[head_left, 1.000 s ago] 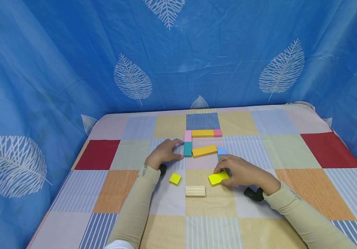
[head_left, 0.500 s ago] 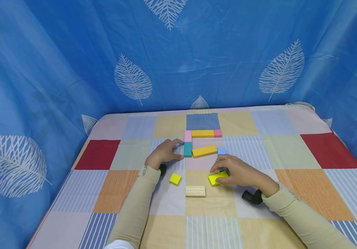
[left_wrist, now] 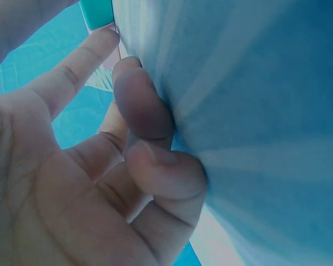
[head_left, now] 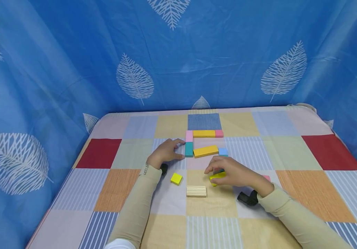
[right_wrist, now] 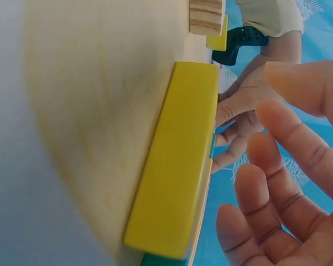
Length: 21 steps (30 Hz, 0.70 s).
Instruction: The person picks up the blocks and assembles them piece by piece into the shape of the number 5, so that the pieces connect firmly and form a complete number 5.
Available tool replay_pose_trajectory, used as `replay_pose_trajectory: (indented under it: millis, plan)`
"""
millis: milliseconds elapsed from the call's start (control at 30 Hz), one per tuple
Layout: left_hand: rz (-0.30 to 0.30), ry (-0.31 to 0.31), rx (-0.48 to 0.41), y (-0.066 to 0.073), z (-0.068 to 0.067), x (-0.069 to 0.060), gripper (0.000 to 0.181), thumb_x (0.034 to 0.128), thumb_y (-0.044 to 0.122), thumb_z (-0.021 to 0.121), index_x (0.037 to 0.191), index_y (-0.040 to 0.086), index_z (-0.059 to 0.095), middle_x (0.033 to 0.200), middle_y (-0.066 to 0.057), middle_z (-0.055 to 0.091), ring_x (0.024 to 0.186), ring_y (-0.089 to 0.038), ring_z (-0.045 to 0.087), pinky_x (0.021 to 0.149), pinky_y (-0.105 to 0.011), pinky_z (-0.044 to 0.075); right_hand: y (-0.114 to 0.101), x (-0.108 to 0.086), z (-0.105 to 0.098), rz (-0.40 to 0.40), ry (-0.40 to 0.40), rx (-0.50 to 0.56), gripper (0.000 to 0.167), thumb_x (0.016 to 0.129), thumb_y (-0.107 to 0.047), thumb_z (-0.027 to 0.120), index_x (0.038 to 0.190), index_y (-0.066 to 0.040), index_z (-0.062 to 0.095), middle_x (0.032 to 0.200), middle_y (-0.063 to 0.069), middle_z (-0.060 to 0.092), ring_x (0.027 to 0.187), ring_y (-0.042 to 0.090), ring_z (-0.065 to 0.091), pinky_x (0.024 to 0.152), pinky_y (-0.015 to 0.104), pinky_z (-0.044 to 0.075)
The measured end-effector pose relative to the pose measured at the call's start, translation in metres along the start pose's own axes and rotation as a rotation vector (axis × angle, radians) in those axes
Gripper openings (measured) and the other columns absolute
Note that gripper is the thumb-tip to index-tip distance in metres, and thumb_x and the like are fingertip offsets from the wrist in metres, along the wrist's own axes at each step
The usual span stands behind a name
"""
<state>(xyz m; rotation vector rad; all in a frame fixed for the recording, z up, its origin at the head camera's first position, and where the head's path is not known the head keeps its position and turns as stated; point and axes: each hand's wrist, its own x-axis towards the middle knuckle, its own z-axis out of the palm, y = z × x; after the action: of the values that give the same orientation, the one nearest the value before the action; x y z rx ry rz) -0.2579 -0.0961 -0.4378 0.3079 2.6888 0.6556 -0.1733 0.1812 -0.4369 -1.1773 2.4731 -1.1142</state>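
In the head view my left hand (head_left: pixel 166 151) stays beside the teal block (head_left: pixel 189 149), thumb and index fingertips at its left side; the left wrist view has the index fingertip by the teal block (left_wrist: pixel 96 13), other fingers bent. My right hand (head_left: pixel 236 173) hovers over the yellow block (head_left: pixel 214 178), partly covering it. In the right wrist view the yellow block (right_wrist: pixel 172 160) lies clear of the spread fingers of my right hand (right_wrist: pixel 288 177), which hold nothing. Part of a dark teal block (head_left: pixel 218 171) shows beneath that hand.
A pink block (head_left: pixel 189 136), an orange block (head_left: pixel 204 134) and a darker pink block (head_left: pixel 219 134) adjoin. Nearer lie a tilted orange block (head_left: pixel 206 151), a blue block (head_left: pixel 223 151), a yellow square (head_left: pixel 176 178) and a ridged wooden block (head_left: pixel 196 191). Pink shows by my right wrist (head_left: pixel 266 177).
My right hand has shifted left across the yellow block, its thumb coming off the near edge and its fingers reaching past the block. My left hand keeps its place. Pink has appeared beside my right wrist.
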Motion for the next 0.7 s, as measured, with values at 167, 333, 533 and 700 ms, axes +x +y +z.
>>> replay_pose_trajectory:
  millis: [167, 333, 533, 700]
  plan:
    - [-0.012, 0.001, 0.000, 0.001, 0.000, -0.001, 0.065, 0.0961, 0.023, 0.086, 0.156, 0.022, 0.060, 0.135, -0.014, 0.064, 0.117, -0.029, 0.062, 0.108, -0.046, 0.053, 0.000, 0.007, 0.003, -0.003, -0.026, 0.026, 0.019, 0.093, -0.005, 0.082, 0.112, -0.005, 0.080, 0.106, 0.003, 0.069, 0.095, 0.019, 0.070, 0.090, 0.039, 0.061]
    - [-0.017, 0.002, 0.004, 0.002, 0.000, 0.000, 0.065, 0.0960, 0.024, 0.086, 0.155, 0.023, 0.060, 0.135, -0.014, 0.064, 0.117, -0.029, 0.062, 0.108, -0.046, 0.053, -0.001, 0.013, 0.007, -0.016, -0.058, 0.046, 0.018, 0.094, -0.006, 0.081, 0.111, -0.004, 0.080, 0.105, 0.003, 0.070, 0.098, 0.021, 0.068, 0.093, 0.038, 0.061]
    - [-0.017, -0.001, -0.004, 0.002, -0.001, -0.001, 0.066, 0.0957, 0.024, 0.086, 0.156, 0.022, 0.059, 0.134, -0.014, 0.064, 0.115, -0.029, 0.062, 0.106, -0.046, 0.054, -0.004, 0.019, 0.012, -0.028, -0.101, 0.023, 0.017, 0.094, -0.009, 0.082, 0.110, -0.006, 0.080, 0.106, 0.000, 0.071, 0.096, 0.016, 0.067, 0.091, 0.036, 0.060]
    - [-0.022, 0.002, -0.007, 0.002, -0.001, -0.001, 0.066, 0.0953, 0.025, 0.087, 0.156, 0.023, 0.060, 0.134, -0.014, 0.064, 0.115, -0.029, 0.062, 0.106, -0.047, 0.054, -0.009, 0.024, 0.017, -0.043, -0.140, -0.011, 0.016, 0.094, -0.015, 0.085, 0.108, -0.009, 0.081, 0.103, -0.004, 0.070, 0.092, 0.009, 0.062, 0.085, 0.032, 0.056]
